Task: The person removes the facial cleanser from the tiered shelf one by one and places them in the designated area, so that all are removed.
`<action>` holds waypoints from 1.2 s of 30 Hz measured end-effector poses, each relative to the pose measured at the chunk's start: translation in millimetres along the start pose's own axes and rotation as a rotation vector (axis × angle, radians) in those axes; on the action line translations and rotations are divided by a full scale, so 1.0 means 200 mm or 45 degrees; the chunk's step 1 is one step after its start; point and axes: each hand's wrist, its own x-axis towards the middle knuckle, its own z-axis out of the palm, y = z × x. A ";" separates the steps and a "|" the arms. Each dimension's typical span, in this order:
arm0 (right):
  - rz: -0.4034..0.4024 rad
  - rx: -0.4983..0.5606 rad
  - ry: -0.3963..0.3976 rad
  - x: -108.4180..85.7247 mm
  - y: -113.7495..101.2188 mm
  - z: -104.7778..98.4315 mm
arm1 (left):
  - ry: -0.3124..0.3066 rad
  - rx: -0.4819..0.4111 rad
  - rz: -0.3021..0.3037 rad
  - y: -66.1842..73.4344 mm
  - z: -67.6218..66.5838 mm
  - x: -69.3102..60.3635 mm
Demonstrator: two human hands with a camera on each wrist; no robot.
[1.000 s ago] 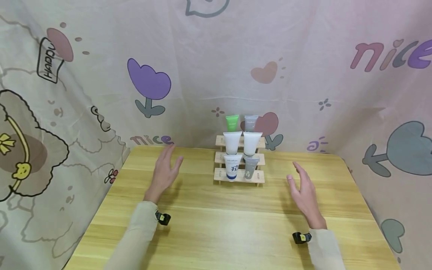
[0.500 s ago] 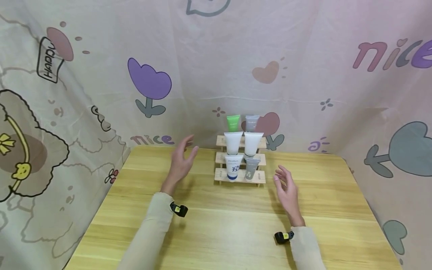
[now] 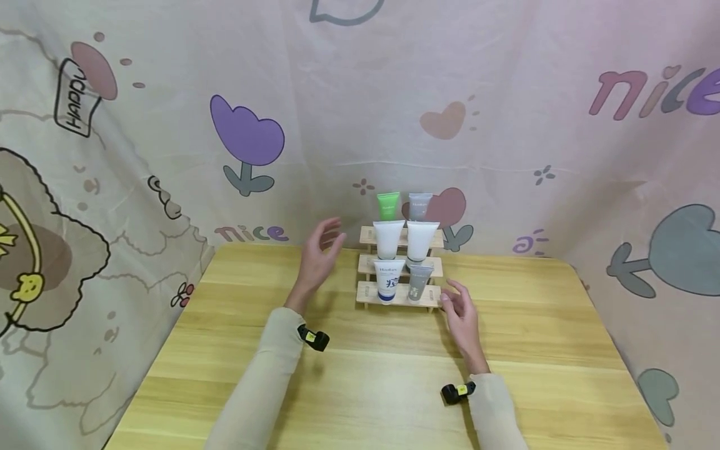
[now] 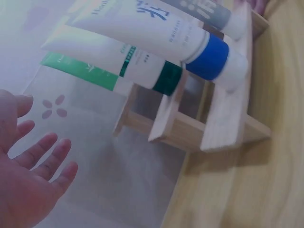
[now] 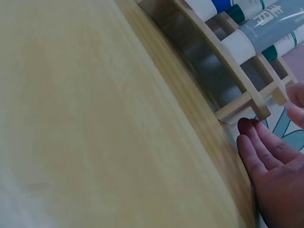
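A three-step wooden rack [image 3: 368, 294] stands at the back of the table, bearing several upright tubes. A white tube with a blue cap [image 3: 387, 278] and a grey tube [image 3: 419, 282] stand on the lowest step. Two white tubes, the left one [image 3: 388, 239] and the right one [image 3: 420, 240], occupy the middle step. On top are a green tube [image 3: 388, 205] and a grey-blue tube [image 3: 419, 205]. My left hand [image 3: 318, 259] hovers left of the rack, fingers loosely bent, holding nothing. My right hand [image 3: 464, 320] has its fingertips close by the rack's right end; whether they touch it I cannot tell.
The light wooden table [image 3: 382, 387] extends toward me and to both sides. Behind it hangs a printed cloth [image 3: 349, 112], with another stretch of cloth along the left side. Each wrist wears a small black camera, the left one [image 3: 314, 337] and the right one [image 3: 457, 392].
Both hands have moved inward toward the rack, the left one rightward and the right one leftward. Their fingers are bent a little more. The rack and tubes have stayed put.
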 end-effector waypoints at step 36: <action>0.078 0.040 -0.066 0.07 0.26 -0.03 | -0.130 -0.164 -0.172 0.12 0.30 0.35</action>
